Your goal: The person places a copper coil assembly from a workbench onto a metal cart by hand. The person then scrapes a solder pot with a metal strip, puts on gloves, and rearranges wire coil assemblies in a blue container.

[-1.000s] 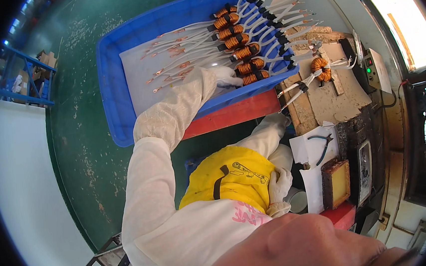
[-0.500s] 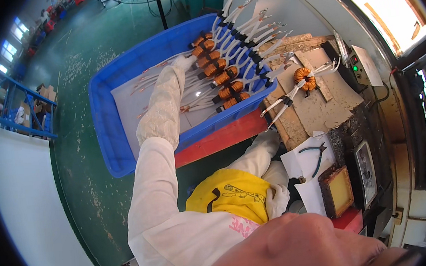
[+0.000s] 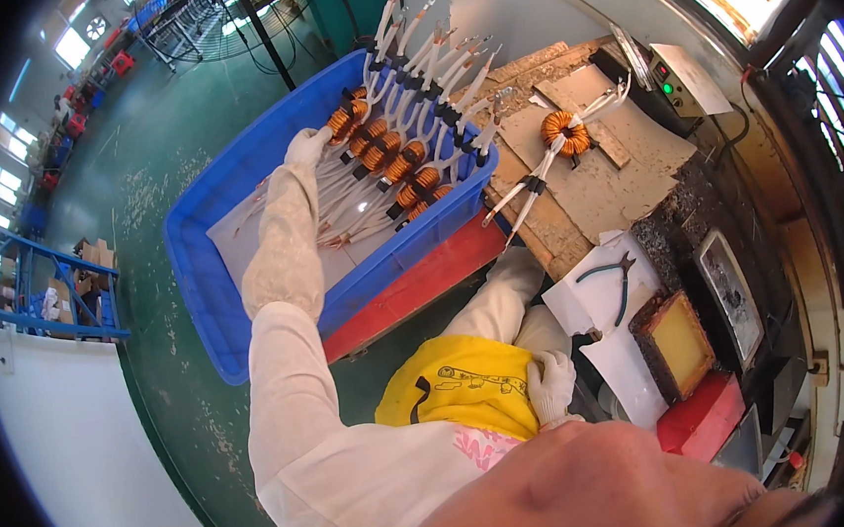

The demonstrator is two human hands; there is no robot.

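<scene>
Inside the blue tub point(image 3: 195, 281), several ring coils wound with copper wire lie in a slanting row, their white sleeved leads fanning out to both sides. My left hand point(image 3: 308, 146), in a pale glove, reaches over the tub's near side. Its fingers close on the edge of the farthest copper ring coil point(image 3: 343, 119); part of the grip is hidden. On my lap, against the yellow apron point(image 3: 461, 384), rests my right hand point(image 3: 553, 389), gloved, with fingers curled in. What it may hold is hidden. Another copper coil point(image 3: 564, 133) sits alone on the workbench.
Beside that coil stands a control box point(image 3: 685, 84) with a green light. Pliers point(image 3: 624, 282) lie on white paper point(image 3: 614, 372). Nearer are a dark-rimmed square tray point(image 3: 682, 352) with a yellowish surface, a metal-rimmed trough point(image 3: 732, 299) and a red block point(image 3: 700, 415).
The view has turned, shifting the tub and bench left in the picture. My left hand stays at the coils, now at the far end of the row. My right hand remains on my lap.
</scene>
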